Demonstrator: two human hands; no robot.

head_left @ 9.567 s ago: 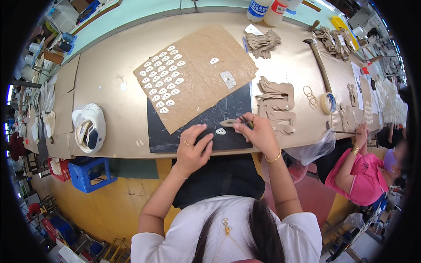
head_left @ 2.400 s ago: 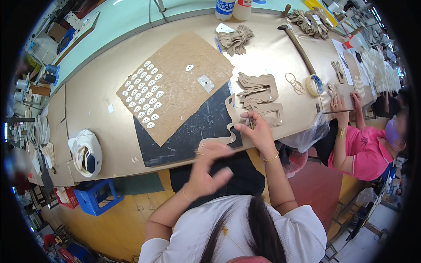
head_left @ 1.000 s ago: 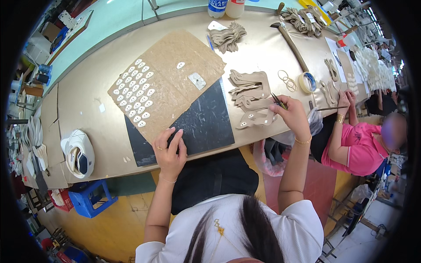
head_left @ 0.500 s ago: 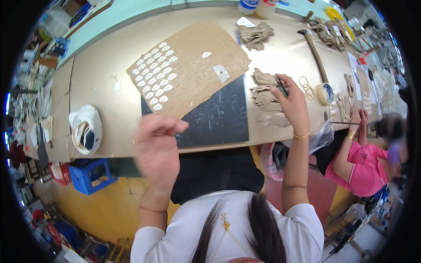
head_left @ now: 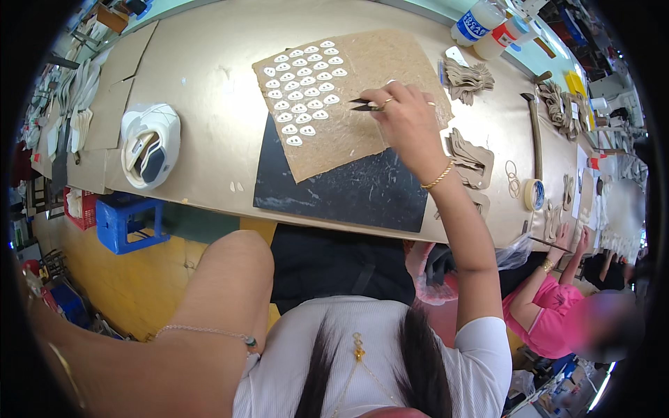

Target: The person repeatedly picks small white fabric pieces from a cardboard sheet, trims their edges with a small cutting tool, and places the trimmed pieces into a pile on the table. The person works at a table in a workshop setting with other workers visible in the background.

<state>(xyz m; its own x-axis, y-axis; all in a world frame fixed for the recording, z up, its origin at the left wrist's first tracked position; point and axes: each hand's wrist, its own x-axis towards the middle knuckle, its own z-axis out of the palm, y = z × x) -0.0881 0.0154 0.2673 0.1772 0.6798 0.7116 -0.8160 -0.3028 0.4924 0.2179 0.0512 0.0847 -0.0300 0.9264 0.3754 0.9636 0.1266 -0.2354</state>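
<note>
Brown sheet [head_left: 376, 59]: lies slanted over the rear part of the black board [head_left: 341, 184], whose front strip shows bare along the table edge
White pieces [head_left: 308, 81]: small, tapered and rounded, with dark dots, set apart from one another in slanting rows on the left half of the sheet
Long axis: most pieces lie roughly left to right, with a slight tilt
Right hand [head_left: 412, 124]: over the right half of the sheet, fingers closed around a dark two-pronged tool [head_left: 364, 106]
Tool: its points face left, slightly parted, toward the rows; whether they touch the sheet I cannot tell
Nearest row end: just left of the tool tips, with a gap between, so the right hand is plainly the closer one
Left hand [head_left: 97, 352]: large and close to the lens at the lower left, well away from the sheet; cut off by the rim, so I cannot tell whether it is open or closed
Right of the board: tan cut parts [head_left: 474, 164], then rubber bands [head_left: 512, 179] and a tape roll [head_left: 534, 195]
</note>
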